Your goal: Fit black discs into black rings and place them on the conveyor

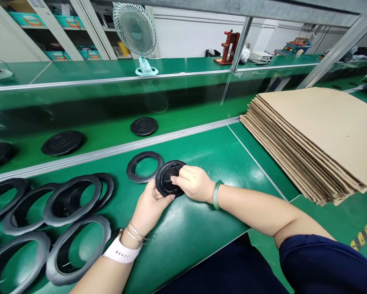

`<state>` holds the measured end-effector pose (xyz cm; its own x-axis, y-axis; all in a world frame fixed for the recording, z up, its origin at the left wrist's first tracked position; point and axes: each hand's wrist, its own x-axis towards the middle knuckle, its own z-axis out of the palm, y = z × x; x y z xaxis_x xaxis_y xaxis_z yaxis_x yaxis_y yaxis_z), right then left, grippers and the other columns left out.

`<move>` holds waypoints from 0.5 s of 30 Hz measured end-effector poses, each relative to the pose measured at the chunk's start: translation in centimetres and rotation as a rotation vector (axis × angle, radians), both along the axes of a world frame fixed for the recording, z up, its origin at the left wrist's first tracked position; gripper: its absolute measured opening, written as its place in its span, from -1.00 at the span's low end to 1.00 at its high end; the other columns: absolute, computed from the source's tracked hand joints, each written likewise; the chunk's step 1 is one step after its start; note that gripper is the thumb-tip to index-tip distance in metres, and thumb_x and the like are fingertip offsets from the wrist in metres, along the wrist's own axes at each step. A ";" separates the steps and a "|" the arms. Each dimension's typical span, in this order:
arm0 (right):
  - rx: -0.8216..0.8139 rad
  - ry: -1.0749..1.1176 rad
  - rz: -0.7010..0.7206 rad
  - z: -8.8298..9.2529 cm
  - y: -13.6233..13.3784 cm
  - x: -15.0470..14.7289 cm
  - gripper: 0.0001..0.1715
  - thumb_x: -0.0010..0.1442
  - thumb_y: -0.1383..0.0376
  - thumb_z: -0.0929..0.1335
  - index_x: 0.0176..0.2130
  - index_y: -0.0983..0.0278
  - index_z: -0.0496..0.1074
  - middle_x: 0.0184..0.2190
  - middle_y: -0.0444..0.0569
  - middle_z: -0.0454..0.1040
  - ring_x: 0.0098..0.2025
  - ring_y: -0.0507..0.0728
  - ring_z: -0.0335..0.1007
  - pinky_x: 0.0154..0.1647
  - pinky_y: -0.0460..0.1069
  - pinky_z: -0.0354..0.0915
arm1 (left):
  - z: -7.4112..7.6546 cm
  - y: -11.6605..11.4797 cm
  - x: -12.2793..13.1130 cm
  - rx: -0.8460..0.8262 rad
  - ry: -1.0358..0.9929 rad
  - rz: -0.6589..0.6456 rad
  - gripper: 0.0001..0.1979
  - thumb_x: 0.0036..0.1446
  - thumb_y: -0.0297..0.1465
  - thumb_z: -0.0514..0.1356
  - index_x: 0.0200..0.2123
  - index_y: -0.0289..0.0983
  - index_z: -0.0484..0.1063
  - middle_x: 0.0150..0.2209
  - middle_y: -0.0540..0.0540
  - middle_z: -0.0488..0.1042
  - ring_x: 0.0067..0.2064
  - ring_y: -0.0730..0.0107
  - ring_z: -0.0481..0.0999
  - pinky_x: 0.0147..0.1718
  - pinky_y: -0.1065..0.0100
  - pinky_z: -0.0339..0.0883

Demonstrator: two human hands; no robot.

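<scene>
My left hand [149, 206] is closed on the lower left rim of a round black plastic part [162, 179], held tilted just above the green table. The fingers of my right hand [195, 183] are bent together over the part's right side, and the thumb presses into its recessed middle. What lies under those fingertips is hidden. Just behind the part, to its left, a flat black ring [133, 173] lies on the table. Several larger black flanged rings [102, 228] lie on the left, some overlapping.
Beyond a metal rail [110, 154], black round discs [144, 126] lie on a green belt [183, 108]. A tall stack of cardboard sheets [318, 122] stands at right. On the shelf behind are a pale green fan [135, 32] and a red-brown press [228, 49].
</scene>
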<state>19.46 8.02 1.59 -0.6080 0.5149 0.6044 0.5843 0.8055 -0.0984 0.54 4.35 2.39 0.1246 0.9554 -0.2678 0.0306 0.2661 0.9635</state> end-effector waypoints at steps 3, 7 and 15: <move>0.006 -0.002 0.001 0.1 0.3 0.0 -0.72 0.39 0.33 0.22 -0.22 0.27 0.51 -0.45 -0.03 0.32 -0.33 0.14 0.22 -0.33 0.03 0.17 | 0.0 0.0 0.0 0.005 0.010 -0.001 -0.29 -0.21 -0.35 0.48 0.04 -0.26 0.29 -0.20 -0.10 0.63 -0.12 0.10 0.66 0.00 0.03 0.49; -0.008 0.025 0.005 0.3 0.5 0.1 -0.70 0.40 0.25 0.25 -0.25 0.28 0.53 -0.44 -0.03 0.35 -0.35 0.12 0.23 -0.33 0.03 0.16 | -0.1 0.1 -0.1 0.008 0.021 -0.005 -0.29 -0.22 -0.34 0.48 0.02 -0.26 0.30 -0.14 -0.14 0.63 -0.10 0.09 0.65 -0.01 0.04 0.49; -0.130 0.055 -0.005 0.4 0.2 0.4 -0.76 0.38 0.24 0.29 -0.24 0.27 0.52 -0.38 -0.01 0.39 -0.28 0.14 0.29 -0.22 0.04 0.23 | -0.2 -0.1 -0.2 0.026 0.052 -0.035 -0.35 -0.18 -0.34 0.45 -0.01 -0.24 0.29 -0.22 -0.09 0.63 -0.16 0.14 0.66 -0.07 0.10 0.52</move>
<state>19.85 8.19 1.98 -0.5730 0.5938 0.5649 0.5792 0.7810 -0.2336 0.32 4.24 2.23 0.1446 0.9575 -0.2497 0.0902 0.2386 0.9669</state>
